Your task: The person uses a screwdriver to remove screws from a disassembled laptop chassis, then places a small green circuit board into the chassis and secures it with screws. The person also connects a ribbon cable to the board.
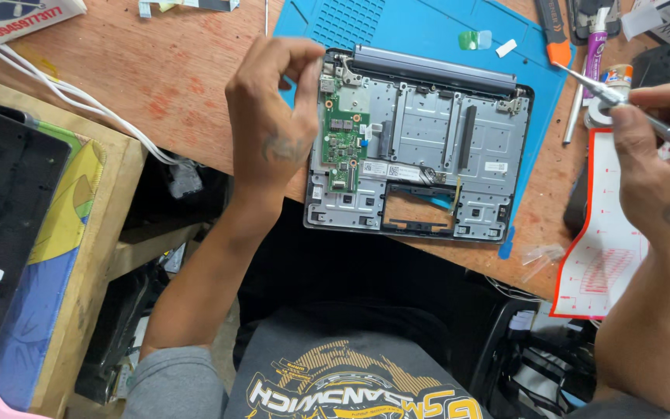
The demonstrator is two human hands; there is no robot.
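Left hand [273, 116] fingers pinched shut beside the laptop chassis [420, 147] edge – right hand [653, 155] fingers grip a screwdriver [622, 105], clear of the chassis.

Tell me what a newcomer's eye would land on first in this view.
First, the opened grey laptop chassis in the middle, lying on a blue work mat with a green circuit board in its left part. Next, the left hand raised at the chassis's left edge, fingers pinched together. At the right edge, the right hand holds a slim screwdriver above a red-bordered white sheet.
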